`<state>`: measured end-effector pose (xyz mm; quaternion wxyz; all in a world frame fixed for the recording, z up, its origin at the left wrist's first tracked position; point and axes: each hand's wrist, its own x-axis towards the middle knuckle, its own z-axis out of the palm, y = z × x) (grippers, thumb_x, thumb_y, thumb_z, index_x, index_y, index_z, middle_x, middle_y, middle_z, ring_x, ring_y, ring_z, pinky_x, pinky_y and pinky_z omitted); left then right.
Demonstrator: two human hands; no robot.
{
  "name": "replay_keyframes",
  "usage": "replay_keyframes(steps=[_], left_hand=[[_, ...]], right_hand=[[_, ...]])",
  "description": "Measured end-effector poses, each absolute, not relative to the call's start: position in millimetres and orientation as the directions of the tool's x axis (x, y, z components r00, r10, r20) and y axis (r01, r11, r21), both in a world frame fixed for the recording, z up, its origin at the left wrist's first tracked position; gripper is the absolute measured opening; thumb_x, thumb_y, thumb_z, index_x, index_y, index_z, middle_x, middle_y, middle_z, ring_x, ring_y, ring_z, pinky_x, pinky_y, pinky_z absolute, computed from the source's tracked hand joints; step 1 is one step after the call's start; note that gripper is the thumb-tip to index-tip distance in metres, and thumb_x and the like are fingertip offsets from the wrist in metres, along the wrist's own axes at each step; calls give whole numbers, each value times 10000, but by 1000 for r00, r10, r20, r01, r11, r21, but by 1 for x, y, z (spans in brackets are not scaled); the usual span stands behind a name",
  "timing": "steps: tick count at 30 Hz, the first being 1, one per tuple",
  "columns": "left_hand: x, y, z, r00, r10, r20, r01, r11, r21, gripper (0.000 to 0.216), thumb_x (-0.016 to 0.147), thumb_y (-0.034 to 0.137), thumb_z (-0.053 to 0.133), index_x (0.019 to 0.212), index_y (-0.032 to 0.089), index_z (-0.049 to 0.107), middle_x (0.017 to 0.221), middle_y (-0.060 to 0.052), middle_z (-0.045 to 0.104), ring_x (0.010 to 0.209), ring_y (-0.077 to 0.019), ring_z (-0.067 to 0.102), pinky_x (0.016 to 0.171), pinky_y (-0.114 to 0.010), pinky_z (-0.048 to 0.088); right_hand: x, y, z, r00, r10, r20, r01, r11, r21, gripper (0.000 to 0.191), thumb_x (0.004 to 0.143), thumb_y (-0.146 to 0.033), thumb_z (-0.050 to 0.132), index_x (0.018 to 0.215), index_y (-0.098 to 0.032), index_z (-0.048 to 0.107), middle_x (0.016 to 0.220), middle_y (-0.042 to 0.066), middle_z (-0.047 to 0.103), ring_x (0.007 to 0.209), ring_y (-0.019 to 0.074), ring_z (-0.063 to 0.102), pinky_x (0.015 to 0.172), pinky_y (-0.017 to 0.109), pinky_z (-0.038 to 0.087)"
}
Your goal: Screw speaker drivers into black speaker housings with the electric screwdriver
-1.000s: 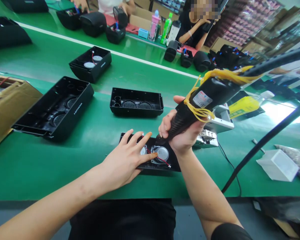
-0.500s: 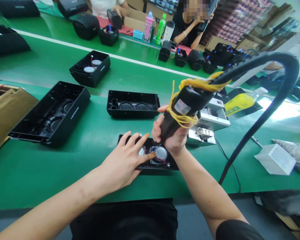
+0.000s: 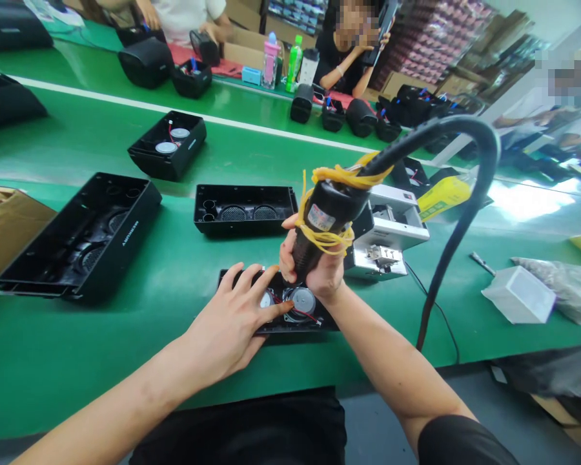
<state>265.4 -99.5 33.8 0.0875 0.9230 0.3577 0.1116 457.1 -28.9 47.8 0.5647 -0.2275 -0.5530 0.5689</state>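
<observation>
A black speaker housing (image 3: 319, 321) lies on the green table in front of me, with two round silver speaker drivers (image 3: 302, 301) and red wires inside. My left hand (image 3: 232, 323) rests flat on its left part, fingers spread, one fingertip touching a driver. My right hand (image 3: 314, 268) is wrapped round a black electric screwdriver (image 3: 324, 223) bound with yellow rubber bands. The tool stands nearly upright, its tip down over the housing and hidden behind my hand. A thick black cable (image 3: 459, 194) arcs from its top.
Empty black housings (image 3: 244, 210) (image 3: 77, 236) lie beyond, another with drivers (image 3: 167, 145) further back. A silver metal device (image 3: 392, 232) sits right of my hand, a white box (image 3: 518, 295) and plastic bag further right. A cardboard box (image 3: 4, 219) is left. People sit across the table.
My right hand has swung the screwdriver from a steep tilt to nearly upright and brought it left over the housing. My left hand stays on the housing.
</observation>
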Motion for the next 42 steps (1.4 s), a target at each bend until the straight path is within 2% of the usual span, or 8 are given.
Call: replay_keyframes(steps=[6, 10, 13, 17, 20, 25, 32, 42], left_hand=[[264, -101, 21, 692, 671, 266, 628, -742, 235, 764, 757, 388, 928, 1475, 480, 682, 1623, -147, 517, 1431, -489, 504, 1186, -766, 418], [263, -99, 12, 682, 660, 316, 620, -750, 230, 700, 765, 391, 929, 1423, 489, 713, 1675, -146, 496, 1405, -496, 547, 1164, -777, 436], [262, -98, 7, 676, 662, 322, 620, -748, 237, 736, 752, 373, 937, 1438, 493, 696, 1711, -136, 469, 1429, -489, 543, 1185, -775, 425], [261, -98, 2, 663, 671, 332, 622, -741, 255, 776, 739, 382, 948, 1454, 516, 676, 1741, -118, 445, 1443, -487, 542, 1196, -784, 416], [259, -98, 0, 659, 671, 339, 621, -740, 258, 786, 727, 400, 958, 1449, 528, 676, 1750, -107, 440, 1448, -490, 543, 1198, -790, 414], [257, -99, -2, 666, 670, 328, 620, -742, 257, 814, 764, 440, 942, 1503, 564, 623, 1796, -81, 385, 1485, -495, 523, 1217, -793, 399], [256, -99, -3, 662, 678, 320, 632, -734, 248, 892, 729, 423, 972, 1524, 577, 599, 1819, -51, 351, 1494, -490, 522, 1232, -785, 393], [257, -96, 4, 674, 659, 334, 616, -751, 238, 838, 754, 463, 956, 1515, 557, 619, 1788, -74, 405, 1449, -503, 557, 1177, -794, 445]], right_hand=[[464, -35, 58, -177, 893, 414, -368, 331, -869, 759, 928, -918, 528, 1327, -275, 595, 640, -68, 566, 366, 141, 445, 347, 281, 400], [499, -39, 93, 94, 824, 559, -355, 552, -754, 658, 999, -843, 479, 1331, -288, 602, 629, -84, 529, 352, 123, 407, 341, 254, 376], [542, -41, 118, 320, 682, 658, -169, 724, -668, 564, 1024, -801, 515, 1188, -278, 646, 606, -82, 510, 366, 118, 430, 361, 233, 367], [594, -35, 127, 476, 554, 683, 62, 753, -654, 577, 1017, -820, 501, 1010, -259, 636, 584, -74, 498, 378, 108, 418, 373, 209, 337], [614, -28, 122, 519, 552, 653, 111, 714, -691, 601, 1022, -825, 462, 962, -253, 638, 587, -69, 493, 400, 108, 425, 388, 208, 345], [620, -22, 111, 522, 563, 640, 164, 670, -724, 663, 1002, -871, 380, 1081, -289, 687, 595, -78, 467, 389, 121, 419, 406, 231, 348], [622, -26, 110, 516, 579, 631, 112, 685, -720, 635, 996, -855, 434, 1095, -297, 722, 589, -65, 505, 389, 119, 432, 405, 223, 344], [620, -24, 112, 542, 588, 600, 94, 667, -739, 651, 963, -865, 466, 1150, -287, 701, 575, -78, 494, 381, 124, 435, 397, 231, 348]])
